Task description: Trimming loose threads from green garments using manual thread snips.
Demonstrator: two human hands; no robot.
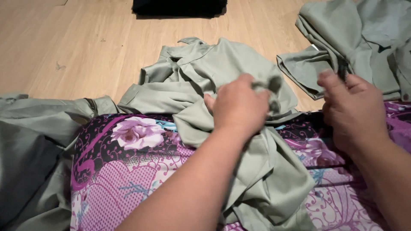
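Shirt [201, 72], in hand: pale sage green, plain, no print; collar and placket the same green.

Garment pile [355, 38], upper right: same pale sage green, plain; a dark zip strip shows at one fold.

Garment heap [34, 141], left: sage green, darker grey-green in the shadowed folds; a small brownish trim near its upper edge.

Patterned cloth [124, 171] over the lap: purple and magenta ground, black scrollwork, large pale pink roses, white dotted patches, touches of turquoise.

Floor [64, 42]: light honey-beige wood grain, faint scuffs.

Dark item [180, 7], top edge: black, plain.

No packages, labels, signs, screens.
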